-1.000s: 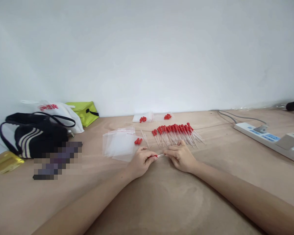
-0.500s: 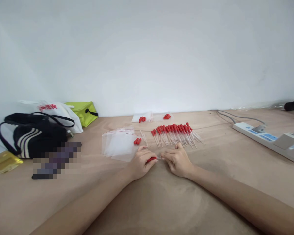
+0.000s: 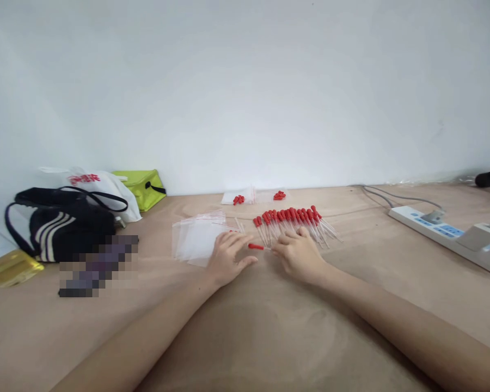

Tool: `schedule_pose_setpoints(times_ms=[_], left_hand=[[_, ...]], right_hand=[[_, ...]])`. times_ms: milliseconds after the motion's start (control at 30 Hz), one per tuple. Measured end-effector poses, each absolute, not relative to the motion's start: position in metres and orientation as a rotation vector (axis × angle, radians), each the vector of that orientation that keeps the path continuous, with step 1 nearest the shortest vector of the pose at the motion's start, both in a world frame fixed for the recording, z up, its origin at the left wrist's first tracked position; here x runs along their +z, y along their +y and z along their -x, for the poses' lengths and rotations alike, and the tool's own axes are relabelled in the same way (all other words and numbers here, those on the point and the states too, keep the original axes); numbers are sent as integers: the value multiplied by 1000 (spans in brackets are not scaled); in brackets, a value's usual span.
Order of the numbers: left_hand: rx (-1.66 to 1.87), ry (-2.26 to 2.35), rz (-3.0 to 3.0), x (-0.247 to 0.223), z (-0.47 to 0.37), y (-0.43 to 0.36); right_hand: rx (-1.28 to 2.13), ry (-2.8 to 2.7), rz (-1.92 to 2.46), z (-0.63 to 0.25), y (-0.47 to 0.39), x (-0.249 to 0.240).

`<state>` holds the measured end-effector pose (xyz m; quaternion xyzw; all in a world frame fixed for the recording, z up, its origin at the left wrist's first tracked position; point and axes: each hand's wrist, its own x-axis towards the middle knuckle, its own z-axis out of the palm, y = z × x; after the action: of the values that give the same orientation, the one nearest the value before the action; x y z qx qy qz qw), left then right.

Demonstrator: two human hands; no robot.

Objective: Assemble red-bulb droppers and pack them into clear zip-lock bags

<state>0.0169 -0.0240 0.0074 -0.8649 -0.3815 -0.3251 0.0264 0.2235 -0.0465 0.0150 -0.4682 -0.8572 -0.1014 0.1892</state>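
Red-bulbed dropper (image 3: 256, 246), just beside empty, loosely open left hand (image 3: 228, 258); clear end pinched in right hand (image 3: 297, 256)

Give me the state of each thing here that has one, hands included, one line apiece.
Left hand: open, spread
Right hand: closed on the held dropper
Held dropper: red bulb fitted
Laid-out droppers: assembled, lying side by side
Loose tubes: lying down, no bulbs fitted
Rear red bulbs: not fitted to tubes
Zip bags: flat, overlapping; seals unclear
Power strip: plug inserted
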Motion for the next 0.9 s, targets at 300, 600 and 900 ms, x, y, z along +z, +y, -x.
schedule_pose_setpoints(times_ms=[300,600,900], left_hand=[[-789,-1762,2338,2,6,-2],[-701,-1591,2404,-1,5,5],[-1004,-1505,2287,1,2,2]], right_hand=[[-27,-1920,1846,-189,13,12],[-145,-2038,1852,-169,22,9],[-5,-2067,1893,-133,18,15]])
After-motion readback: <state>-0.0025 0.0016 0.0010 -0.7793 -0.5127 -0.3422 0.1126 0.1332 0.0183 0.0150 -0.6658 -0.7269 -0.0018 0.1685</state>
